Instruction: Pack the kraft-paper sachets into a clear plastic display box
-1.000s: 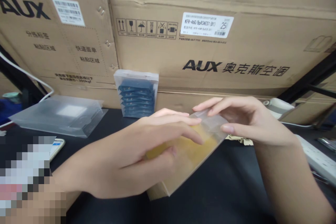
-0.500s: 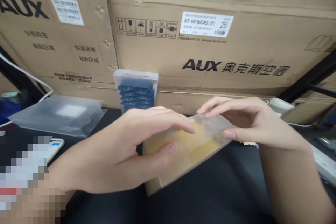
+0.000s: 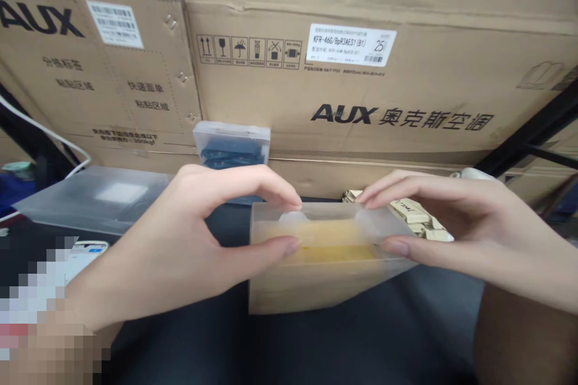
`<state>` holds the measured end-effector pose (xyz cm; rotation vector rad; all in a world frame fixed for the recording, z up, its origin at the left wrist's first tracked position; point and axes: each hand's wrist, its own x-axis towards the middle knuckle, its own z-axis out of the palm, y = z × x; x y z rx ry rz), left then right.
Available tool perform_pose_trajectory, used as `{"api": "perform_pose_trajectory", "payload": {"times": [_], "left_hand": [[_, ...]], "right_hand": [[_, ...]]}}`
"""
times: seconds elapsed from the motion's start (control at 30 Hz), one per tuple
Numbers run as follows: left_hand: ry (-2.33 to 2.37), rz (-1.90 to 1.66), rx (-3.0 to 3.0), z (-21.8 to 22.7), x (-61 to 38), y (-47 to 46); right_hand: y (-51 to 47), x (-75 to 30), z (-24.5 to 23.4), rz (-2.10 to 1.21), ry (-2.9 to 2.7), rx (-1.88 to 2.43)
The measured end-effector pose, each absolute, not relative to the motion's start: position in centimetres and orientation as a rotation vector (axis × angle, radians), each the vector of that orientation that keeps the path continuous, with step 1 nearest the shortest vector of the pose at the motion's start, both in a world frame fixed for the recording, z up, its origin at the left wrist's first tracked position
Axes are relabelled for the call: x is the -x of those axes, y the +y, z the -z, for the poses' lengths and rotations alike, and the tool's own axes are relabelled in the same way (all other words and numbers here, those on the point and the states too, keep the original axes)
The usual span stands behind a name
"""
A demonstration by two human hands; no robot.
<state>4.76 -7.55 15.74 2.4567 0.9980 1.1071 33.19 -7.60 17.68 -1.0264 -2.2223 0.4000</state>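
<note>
A frosted, see-through plastic box (image 3: 311, 289) is in front of me, with something yellow showing through it. My left hand (image 3: 203, 246) grips its left part, thumb on the near top edge and fingertips at the far edge. At the right part, my right hand (image 3: 456, 216) holds it the same way, thumb near and fingers at the far side. Both hands are closed on the box. Rounded pale flaps show at its top, beside the fingertips. Behind the right fingers lie several cream-coloured packets (image 3: 415, 213), partly hidden.
A clear box of dark blue packets (image 3: 232, 141) stands against large cardboard boxes (image 3: 253, 90). On the left lies another clear plastic box (image 3: 81, 192), with a phone (image 3: 85, 249) nearer me. A white cable (image 3: 49, 123) hangs at left. The tabletop (image 3: 217, 349) is black.
The plastic box has turned, so its long near side now faces me. My left hand has shifted its grip to the top edges, and the cream packets have come into view.
</note>
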Motion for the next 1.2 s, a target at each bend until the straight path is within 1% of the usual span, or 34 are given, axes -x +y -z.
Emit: {"api": "perform_pose_trajectory", "payload": {"times": [0.1, 0.23, 0.33, 0.63, 0.87, 0.97, 1.07, 1.2], "left_hand": [[0.979, -1.066, -2.416, -15.7, -4.8, -7.2], [0.956, -1.038, -2.378, -16.0, -4.7, -6.9], [0.934, -1.011, -2.378, -16.1, -4.6, -6.8], [1.007, -0.943, -2.429, -15.9, -4.8, -6.5], [0.968, -0.821, -2.629, -15.6, -5.3, -6.6], [1.015, -0.812, -2.68, -15.3, -4.9, -6.1], [1.118, -0.836, -2.745, -15.1, -4.3, -5.2], [1.246, -0.932, -2.797, -14.9, -3.5, -3.4]], "right_hand": [[-7.7, -33.5, -17.6, -0.418, -2.225, 1.041], [-7.5, -34.1, -17.5, -0.49, -2.393, 0.971], [-7.3, -34.2, -17.3, -0.464, -2.451, 0.977], [-6.6, -34.1, -16.7, -0.354, -2.397, 1.028], [-5.1, -35.2, -16.7, -0.342, -2.23, 1.211], [-4.0, -35.5, -16.3, -0.255, -2.156, 1.279], [-2.5, -35.5, -15.5, -0.073, -2.124, 1.326], [-0.3, -35.5, -14.2, 0.054, -2.039, 1.267]]}}
